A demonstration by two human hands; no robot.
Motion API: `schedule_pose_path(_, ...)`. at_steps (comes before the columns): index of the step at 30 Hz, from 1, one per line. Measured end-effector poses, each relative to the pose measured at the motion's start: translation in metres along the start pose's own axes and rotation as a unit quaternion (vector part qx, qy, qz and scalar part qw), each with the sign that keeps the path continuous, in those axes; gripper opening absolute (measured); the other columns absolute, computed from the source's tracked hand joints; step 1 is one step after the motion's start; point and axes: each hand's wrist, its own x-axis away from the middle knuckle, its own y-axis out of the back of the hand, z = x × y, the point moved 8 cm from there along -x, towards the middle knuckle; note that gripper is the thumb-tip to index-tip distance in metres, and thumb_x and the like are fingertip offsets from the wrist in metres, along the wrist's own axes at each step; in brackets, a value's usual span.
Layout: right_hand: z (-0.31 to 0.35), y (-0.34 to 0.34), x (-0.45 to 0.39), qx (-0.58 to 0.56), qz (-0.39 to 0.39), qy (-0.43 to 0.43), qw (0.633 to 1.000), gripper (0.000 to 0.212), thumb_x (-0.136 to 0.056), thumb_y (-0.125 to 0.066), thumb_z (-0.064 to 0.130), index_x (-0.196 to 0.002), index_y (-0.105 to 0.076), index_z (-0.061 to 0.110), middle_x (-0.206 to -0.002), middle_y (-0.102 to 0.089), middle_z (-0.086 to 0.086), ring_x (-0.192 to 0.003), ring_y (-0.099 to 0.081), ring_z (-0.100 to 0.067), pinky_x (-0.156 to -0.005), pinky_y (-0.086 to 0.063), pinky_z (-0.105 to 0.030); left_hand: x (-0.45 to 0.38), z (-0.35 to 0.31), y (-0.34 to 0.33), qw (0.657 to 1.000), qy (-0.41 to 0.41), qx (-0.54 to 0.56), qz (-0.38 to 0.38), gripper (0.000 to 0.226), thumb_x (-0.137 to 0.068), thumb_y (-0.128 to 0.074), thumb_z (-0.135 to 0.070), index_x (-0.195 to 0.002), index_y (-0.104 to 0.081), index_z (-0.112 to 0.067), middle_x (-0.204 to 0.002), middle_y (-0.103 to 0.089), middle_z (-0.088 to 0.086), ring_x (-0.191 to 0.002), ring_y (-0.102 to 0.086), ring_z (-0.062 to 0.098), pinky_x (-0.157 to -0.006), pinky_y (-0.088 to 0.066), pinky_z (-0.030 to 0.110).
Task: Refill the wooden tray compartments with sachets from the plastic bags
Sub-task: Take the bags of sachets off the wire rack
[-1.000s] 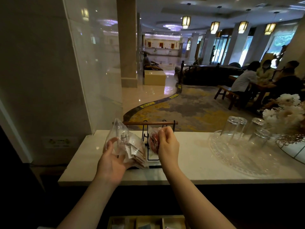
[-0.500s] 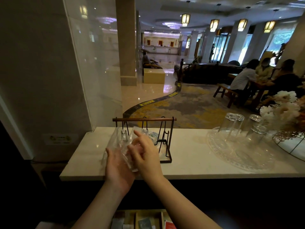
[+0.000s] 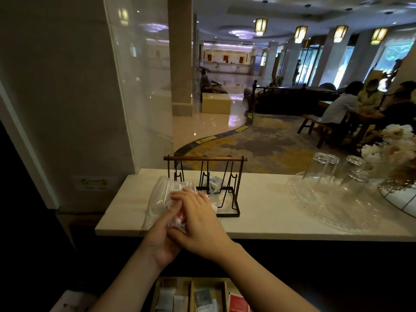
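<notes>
Hands meet over the near edge of the desk point(image 3: 270, 212), at roughly 11 o'clock from the frame centre. The left hand point(image 3: 163, 238) lies palm up beneath a clear plastic bag point(image 3: 162, 199), supporting it from below; the right hand point(image 3: 198, 219) lies palm down across the top, fingers point(image 3: 180, 195) extended toward 10 o'clock. Both hands grasp the bag between them. A reddish sachet shows through the film at the point where the palms meet. This sandwich hold probably serves to steady the limp film and gather the contents before extraction.

The bag's free end extends toward 11 o'clock and rests on the desk, just beside the black wire rack point(image 3: 216, 188) with its wooden top bar. A second small bag appears to lie inside the rack.

The wooden tray point(image 3: 191, 291) sits at 6 o'clock, below the desk edge and between the forearms. Its compartments already hold white, dark and red sachets; fill level cannot be determined, since the frame cuts the tray off.

Both forearms rise from 6 o'clock and converge, the right wrist crossing over the left. Upturned glasses point(image 3: 333, 172) on a clear platter point(image 3: 315, 210) stand well apart at 3 o'clock.
</notes>
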Motion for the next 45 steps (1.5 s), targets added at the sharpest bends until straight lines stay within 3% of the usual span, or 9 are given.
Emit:
schedule_pose_path(4, 0.010, 0.004, 0.009, -0.043, 0.019, 0.029, 0.998, 0.082, -0.076, -0.069, 0.042, -0.143, -0.028, 0.020, -0.148, -0.036, 0.003, -0.141, -0.025, -0.011, -0.119, -0.014, -0.039, 0.006, 0.001, 0.008, 1.000, -0.004, -0.022, -0.007, 0.041, -0.084, -0.058, -0.022, -0.122, -0.062, -0.007, -0.113, -0.070, 0.015, -0.099, -0.069, 0.027, -0.089, -0.054, 0.038)
schedule_pose_path(9, 0.004, 0.010, 0.014, -0.226, -0.022, 0.011, 0.974, 0.055, -0.085, -0.056, 0.042, -0.134, -0.043, 0.022, -0.132, -0.049, 0.006, -0.121, -0.046, -0.008, -0.101, -0.041, -0.030, 0.008, -0.003, 0.020, 0.996, -0.034, -0.067, -0.040, 0.042, -0.076, -0.060, -0.016, -0.117, -0.063, -0.005, -0.097, -0.074, 0.016, -0.080, -0.072, 0.026, -0.068, -0.059, 0.036)
schedule_pose_path(15, -0.097, 0.023, 0.014, -0.244, -0.255, -0.310, 0.883, 0.020, -0.096, -0.046, 0.015, -0.108, -0.062, 0.017, -0.110, -0.061, 0.002, -0.101, -0.057, -0.008, -0.095, -0.050, -0.036, 0.010, -0.015, 0.026, 0.993, -0.061, -0.063, -0.076, 0.032, -0.079, -0.062, -0.019, -0.109, -0.067, -0.012, -0.084, -0.075, 0.013, -0.073, -0.068, 0.030, -0.057, -0.056, 0.038)
schedule_pose_path(19, -0.121, -0.001, -0.002, -0.270, -0.140, -0.398, 0.866, 0.033, -0.099, -0.040, 0.024, -0.126, -0.054, 0.011, -0.127, -0.057, -0.011, -0.118, -0.053, -0.022, -0.099, -0.043, -0.036, 0.004, -0.018, 0.031, 0.994, -0.054, -0.038, -0.084, 0.036, -0.081, -0.063, -0.020, -0.116, -0.065, -0.013, -0.096, -0.073, 0.017, -0.084, -0.068, 0.034, -0.063, -0.055, 0.044)
schedule_pose_path(27, -0.136, -0.048, -0.014, -0.526, -0.070, -0.513, 0.674, 0.066, -0.095, -0.026, 0.059, -0.151, -0.015, 0.025, -0.160, -0.011, -0.008, -0.146, -0.012, -0.028, -0.117, -0.011, -0.045, -0.013, -0.011, 0.036, 0.993, -0.033, -0.044, -0.100, 0.041, -0.070, -0.064, -0.021, -0.110, -0.063, -0.010, -0.071, -0.074, 0.014, -0.075, -0.063, 0.032, -0.044, -0.055, 0.035)
schedule_pose_path(32, -0.149, -0.051, -0.026, -0.548, -0.077, -0.502, 0.665, 0.070, -0.095, -0.025, 0.061, -0.151, -0.015, 0.021, -0.160, -0.011, -0.007, -0.147, -0.010, -0.026, -0.117, -0.009, -0.044, -0.023, -0.009, 0.044, 0.991, -0.018, -0.057, -0.122, 0.034, -0.079, -0.064, -0.019, -0.111, -0.064, -0.007, -0.085, -0.069, 0.019, -0.073, -0.063, 0.032, -0.043, -0.054, 0.033)
schedule_pose_path(36, -0.167, -0.064, -0.026, -0.552, -0.084, -0.505, 0.659, 0.059, -0.091, -0.038, 0.058, -0.136, -0.047, 0.022, -0.147, -0.044, -0.008, -0.132, -0.042, -0.028, -0.111, -0.030, -0.045, -0.031, -0.007, 0.051, 0.989, -0.021, -0.065, -0.129, 0.035, -0.076, -0.066, -0.019, -0.109, -0.066, -0.010, -0.085, -0.071, 0.018, -0.075, -0.064, 0.033, -0.048, -0.057, 0.036)
schedule_pose_path(41, -0.143, -0.052, -0.017, -0.581, -0.061, -0.487, 0.650, 0.041, -0.100, -0.032, 0.039, -0.125, -0.055, 0.018, -0.126, -0.061, -0.007, -0.114, -0.055, -0.021, -0.090, -0.043, -0.034, -0.035, -0.001, 0.056, 0.990, -0.012, -0.057, -0.129, 0.043, -0.070, -0.066, -0.018, -0.112, -0.064, -0.011, -0.092, -0.068, 0.020, -0.077, -0.063, 0.033, -0.047, -0.056, 0.036)
schedule_pose_path(45, -0.137, -0.035, -0.005, -0.566, -0.068, -0.475, 0.670, 0.048, -0.101, -0.034, 0.036, -0.142, -0.035, 0.011, -0.136, -0.049, 0.002, -0.137, -0.033, -0.021, -0.112, -0.023, -0.034, -0.037, 0.002, 0.060, 0.989, -0.006, -0.051, -0.138, 0.047, -0.070, -0.067, -0.018, -0.115, -0.061, -0.007, -0.098, -0.065, 0.022, -0.081, -0.062, 0.034, -0.046, -0.055, 0.035)
